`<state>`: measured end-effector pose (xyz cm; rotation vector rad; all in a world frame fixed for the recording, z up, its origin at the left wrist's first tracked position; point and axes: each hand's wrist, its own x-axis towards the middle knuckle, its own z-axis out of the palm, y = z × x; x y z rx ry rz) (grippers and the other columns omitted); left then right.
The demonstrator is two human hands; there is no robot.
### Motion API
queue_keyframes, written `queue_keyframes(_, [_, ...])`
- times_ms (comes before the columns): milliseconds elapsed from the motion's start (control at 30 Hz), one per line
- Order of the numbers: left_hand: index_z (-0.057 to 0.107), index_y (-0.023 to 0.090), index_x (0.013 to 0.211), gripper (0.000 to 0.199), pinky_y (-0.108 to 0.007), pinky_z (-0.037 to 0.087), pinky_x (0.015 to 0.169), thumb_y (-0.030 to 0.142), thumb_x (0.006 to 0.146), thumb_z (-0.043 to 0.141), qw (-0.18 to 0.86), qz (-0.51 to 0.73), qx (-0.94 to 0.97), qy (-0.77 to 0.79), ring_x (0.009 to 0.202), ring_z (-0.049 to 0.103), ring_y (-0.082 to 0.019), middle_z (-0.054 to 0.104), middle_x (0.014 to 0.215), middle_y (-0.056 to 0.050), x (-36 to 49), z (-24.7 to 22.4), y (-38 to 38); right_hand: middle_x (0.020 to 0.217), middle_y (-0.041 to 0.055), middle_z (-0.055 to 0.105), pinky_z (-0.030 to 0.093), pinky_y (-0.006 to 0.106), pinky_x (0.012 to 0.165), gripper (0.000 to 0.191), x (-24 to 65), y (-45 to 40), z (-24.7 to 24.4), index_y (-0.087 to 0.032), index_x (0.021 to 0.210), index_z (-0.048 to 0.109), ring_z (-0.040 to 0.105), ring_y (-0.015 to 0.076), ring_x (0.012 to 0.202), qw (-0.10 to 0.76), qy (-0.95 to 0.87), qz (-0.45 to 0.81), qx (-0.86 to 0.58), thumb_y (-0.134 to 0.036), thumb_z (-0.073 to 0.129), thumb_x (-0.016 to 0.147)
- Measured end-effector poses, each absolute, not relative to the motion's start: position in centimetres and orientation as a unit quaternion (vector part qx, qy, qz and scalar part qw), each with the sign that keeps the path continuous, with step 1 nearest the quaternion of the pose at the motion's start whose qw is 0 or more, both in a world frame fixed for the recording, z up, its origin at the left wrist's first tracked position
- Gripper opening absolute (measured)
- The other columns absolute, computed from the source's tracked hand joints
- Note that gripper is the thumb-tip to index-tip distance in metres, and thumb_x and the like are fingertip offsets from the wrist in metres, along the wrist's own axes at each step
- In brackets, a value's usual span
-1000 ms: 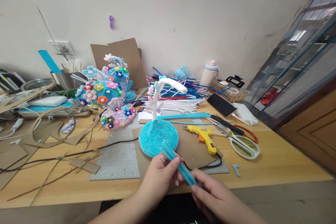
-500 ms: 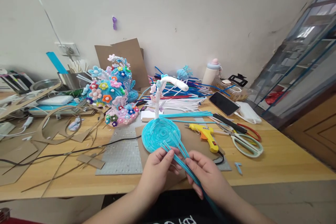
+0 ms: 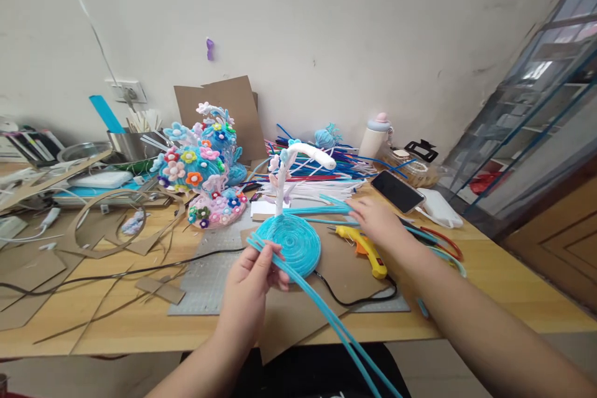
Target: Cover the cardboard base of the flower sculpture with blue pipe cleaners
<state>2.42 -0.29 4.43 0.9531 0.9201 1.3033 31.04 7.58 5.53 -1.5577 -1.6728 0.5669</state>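
Note:
Long blue pipe cleaners [image 3: 321, 306] run from my left hand [image 3: 259, 267], pinched between thumb and fingers, down past the table's front edge. Farther right, my right hand [image 3: 373, 219] is closed on other blue pipe cleaners, over the ones lying behind the glue gun. Between the hands stands a round blue coiled base [image 3: 298, 245] with a white curved stem [image 3: 280, 189] bearing small pale flowers and leaves. The yellow glue gun [image 3: 366, 250] lies below my right hand.
Flower-covered blue ornaments [image 3: 200, 168] stand at the left, beside cardboard scraps [image 3: 161, 287]. A black cord [image 3: 125, 272] crosses the table. At the right are a phone [image 3: 398, 191], a white power bank [image 3: 439, 206] and scissors partly hidden by my right arm. A bottle [image 3: 374, 137] stands by the wall.
My hands have moved apart: the left shifted left with some blue pipe cleaners, the right went up and right with others. The view has shifted slightly, and the glue gun's cord shows more.

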Motion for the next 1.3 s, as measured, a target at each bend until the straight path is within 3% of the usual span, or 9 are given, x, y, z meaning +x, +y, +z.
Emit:
queue_keyframes(167, [0.064, 0.013, 0.098, 0.026, -0.027, 0.055, 0.060, 0.039, 0.095, 0.060, 0.602, 0.493, 0.490, 0.394, 0.059, 0.061, -0.010, 0.064, 0.072, 0.003, 3.9, 3.4, -0.6, 0.114, 0.0065, 0.069, 0.057, 0.042, 0.086, 0.023, 24.0, 2.9, 5.4, -0.018, 0.112, 0.065, 0.068, 0.0204, 0.098, 0.378, -0.698, 0.339, -0.505, -0.035, 0.060, 0.098])
queue_keyframes(267, [0.070, 0.014, 0.091, 0.025, -0.026, 0.052, 0.058, 0.040, 0.088, 0.068, 0.570, 0.493, 0.532, 0.387, 0.056, 0.060, -0.012, 0.063, 0.063, 0.002, 4.4, 4.0, -1.1, 0.075, -0.0015, 0.069, 0.059, 0.029, 0.058, 0.029, 20.3, -0.5, 5.2, -0.020, 0.107, 0.065, 0.068, 0.0145, 0.062, 0.379, -0.673, 0.449, -0.450, -0.046, 0.057, 0.096])
queue_keyframes(333, [0.074, 0.017, 0.086, 0.024, -0.027, 0.051, 0.062, 0.040, 0.084, 0.072, 0.528, 0.518, 0.552, 0.384, 0.062, 0.061, -0.014, 0.066, 0.068, 0.000, 4.3, 4.7, -1.5, 0.066, -0.0041, 0.065, 0.055, 0.026, 0.047, 0.035, 19.2, -1.6, 5.1, -0.021, 0.110, 0.064, 0.062, 0.0126, 0.049, 0.398, -0.639, 0.493, -0.436, -0.051, 0.057, 0.094])
queue_keyframes(500, [0.074, 0.026, 0.094, 0.021, -0.028, 0.048, 0.087, 0.042, 0.092, 0.062, 0.425, 0.614, 0.551, 0.371, 0.099, 0.063, -0.018, 0.072, 0.099, -0.003, 2.2, 7.1, -2.1, 0.074, -0.0002, 0.068, 0.059, 0.031, 0.064, 0.040, 19.8, -1.5, 5.9, -0.020, 0.100, 0.064, 0.070, 0.0162, 0.063, 0.488, -0.552, 0.505, -0.450, -0.057, 0.065, 0.084])
queue_keyframes(633, [0.064, 0.034, 0.097, 0.022, -0.021, 0.036, 0.052, 0.048, 0.099, 0.047, 0.391, 0.651, 0.555, 0.340, 0.054, 0.048, -0.011, 0.057, 0.065, 0.005, 0.2, 10.0, -2.4, 0.066, -0.0035, 0.061, 0.043, 0.022, 0.045, 0.038, 20.6, -1.3, 7.0, -0.020, 0.093, 0.062, 0.053, 0.0089, 0.048, 0.522, -0.516, 0.505, -0.455, -0.055, 0.069, 0.081])
queue_keyframes(700, [0.069, 0.025, 0.093, 0.015, -0.024, 0.034, 0.054, 0.038, 0.087, 0.068, 0.401, 0.569, 0.617, 0.367, 0.059, 0.051, -0.013, 0.061, 0.067, 0.001, 0.0, 11.1, -2.4, 0.062, -0.0059, 0.055, 0.035, 0.020, 0.042, 0.038, 20.5, -1.5, 7.4, -0.020, 0.095, 0.062, 0.046, 0.0076, 0.046, 0.521, -0.512, 0.514, -0.449, -0.053, 0.071, 0.080])
queue_keyframes(800, [0.064, 0.022, 0.077, 0.016, -0.025, 0.029, 0.052, 0.035, 0.087, 0.065, 0.428, 0.389, 0.705, 0.410, 0.054, 0.045, -0.013, 0.058, 0.062, 0.001, 0.9, 11.2, -2.3, 0.058, -0.0075, 0.049, 0.032, 0.020, 0.042, 0.033, 20.0, -2.2, 7.6, -0.021, 0.097, 0.062, 0.043, 0.0082, 0.047, 0.510, -0.523, 0.527, -0.434, -0.050, 0.069, 0.082])
queue_keyframes(1033, [0.057, 0.022, 0.078, 0.018, -0.026, 0.042, 0.060, 0.039, 0.085, 0.059, 0.489, 0.419, 0.639, 0.420, 0.065, 0.055, -0.016, 0.059, 0.069, 0.000, 3.0, 9.0, -2.0, 0.057, -0.0075, 0.042, 0.025, 0.022, 0.040, 0.021, 19.4, -3.6, 7.3, -0.022, 0.084, 0.062, 0.034, 0.0080, 0.044, 0.482, -0.569, 0.525, -0.411, -0.042, 0.060, 0.089])
queue_keyframes(1300, [0.064, 0.020, 0.079, 0.018, -0.027, 0.046, 0.060, 0.038, 0.082, 0.062, 0.506, 0.416, 0.630, 0.416, 0.065, 0.058, -0.017, 0.062, 0.070, -0.002, 2.9, 9.6, -2.0, 0.065, -0.0046, 0.045, 0.033, 0.024, 0.051, 0.017, 19.4, -3.8, 8.2, -0.023, 0.077, 0.060, 0.040, 0.0115, 0.057, 0.474, -0.627, 0.467, -0.405, -0.034, 0.059, 0.090])
